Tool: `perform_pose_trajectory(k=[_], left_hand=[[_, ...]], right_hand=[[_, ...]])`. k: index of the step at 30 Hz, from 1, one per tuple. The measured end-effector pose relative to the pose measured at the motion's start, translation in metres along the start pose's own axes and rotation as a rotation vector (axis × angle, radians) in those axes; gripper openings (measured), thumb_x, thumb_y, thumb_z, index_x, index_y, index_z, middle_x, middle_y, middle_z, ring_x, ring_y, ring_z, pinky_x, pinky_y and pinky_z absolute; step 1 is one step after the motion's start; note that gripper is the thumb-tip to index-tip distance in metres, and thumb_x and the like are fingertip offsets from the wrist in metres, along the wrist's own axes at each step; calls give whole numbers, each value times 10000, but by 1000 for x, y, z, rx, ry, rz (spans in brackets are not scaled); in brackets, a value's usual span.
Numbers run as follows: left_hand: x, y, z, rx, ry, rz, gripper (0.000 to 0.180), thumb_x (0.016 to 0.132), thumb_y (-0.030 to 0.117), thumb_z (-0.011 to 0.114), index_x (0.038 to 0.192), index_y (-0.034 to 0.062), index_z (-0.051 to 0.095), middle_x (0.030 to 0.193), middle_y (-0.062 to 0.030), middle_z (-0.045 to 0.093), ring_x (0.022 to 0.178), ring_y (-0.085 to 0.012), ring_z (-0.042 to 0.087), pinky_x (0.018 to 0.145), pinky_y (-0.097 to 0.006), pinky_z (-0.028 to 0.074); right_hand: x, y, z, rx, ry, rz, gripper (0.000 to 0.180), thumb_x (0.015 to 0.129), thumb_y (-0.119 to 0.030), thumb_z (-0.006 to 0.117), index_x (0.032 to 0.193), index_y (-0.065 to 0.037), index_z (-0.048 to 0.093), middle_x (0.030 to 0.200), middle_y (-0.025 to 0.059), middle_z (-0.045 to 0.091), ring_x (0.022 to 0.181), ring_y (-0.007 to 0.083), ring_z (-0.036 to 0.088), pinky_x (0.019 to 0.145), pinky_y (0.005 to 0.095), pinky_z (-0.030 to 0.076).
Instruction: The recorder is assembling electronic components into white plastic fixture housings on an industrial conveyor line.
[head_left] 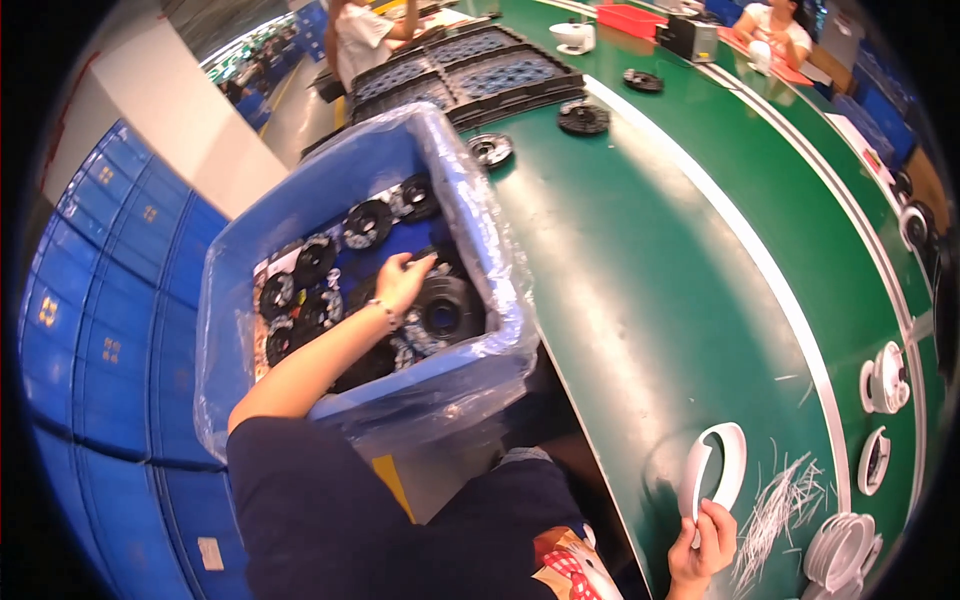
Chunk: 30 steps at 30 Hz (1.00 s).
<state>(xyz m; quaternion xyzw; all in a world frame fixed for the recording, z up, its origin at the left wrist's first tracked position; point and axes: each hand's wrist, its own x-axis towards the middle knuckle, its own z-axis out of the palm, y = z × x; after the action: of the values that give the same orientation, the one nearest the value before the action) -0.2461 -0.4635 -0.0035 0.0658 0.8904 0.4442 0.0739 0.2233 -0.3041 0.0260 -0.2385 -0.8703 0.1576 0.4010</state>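
Note:
My left hand reaches down into a blue plastic bin lined with clear film. Its fingers are bent and pinched at the edge of a black round part, partly hidden by the hand. Just below lies a black ring-shaped part with a hole in its middle. Several more black round parts with silvery bits sit around the bin's inside. At the lower right, my right hand grips the lower edge of a white plastic ring, holding it tilted up above the green work surface.
Thin white strips lie in a heap right of the ring. Stacked white round parts and white housings stand farther right. Black trays rest at the far end. Blue crates are stacked at left. Co-workers sit beyond.

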Motion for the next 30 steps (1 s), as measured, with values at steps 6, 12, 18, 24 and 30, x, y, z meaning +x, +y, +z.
perform_pose_trajectory(k=[6,12,18,24,30], left_hand=[[3,-31,-8,161,54,56,563,701,280,623,1162,42,407,1047,-194,546,982,-281,532,847,-336,399],[-10,-15,0,157,77,90,540,669,222,663,1120,35,433,1011,-193,555,935,-262,546,809,-326,417],[5,13,-41,292,146,440,432,660,167,631,1047,22,505,940,-164,588,844,-251,577,759,-320,439],[-4,103,-103,-75,134,472,351,728,32,576,1069,24,495,864,-3,536,616,-44,442,559,-183,397],[17,219,-21,-18,-138,648,406,720,173,638,1073,9,522,890,-85,591,795,-131,547,723,-246,436]], right_hand=[[11,2,2,70,-59,-18,145,606,-51,663,714,-6,579,787,117,579,627,250,558,539,295,445],[7,8,-5,61,6,-31,133,595,-64,667,693,-19,589,778,97,584,601,235,558,531,288,441],[7,6,-5,81,15,-3,133,584,-58,668,685,-20,591,781,103,584,601,235,556,538,290,441],[4,9,-6,72,41,27,129,583,-52,667,684,-24,593,791,104,581,624,237,560,547,290,443],[4,12,-8,67,18,48,133,579,-45,670,684,-27,591,797,105,584,643,235,565,558,289,447]])
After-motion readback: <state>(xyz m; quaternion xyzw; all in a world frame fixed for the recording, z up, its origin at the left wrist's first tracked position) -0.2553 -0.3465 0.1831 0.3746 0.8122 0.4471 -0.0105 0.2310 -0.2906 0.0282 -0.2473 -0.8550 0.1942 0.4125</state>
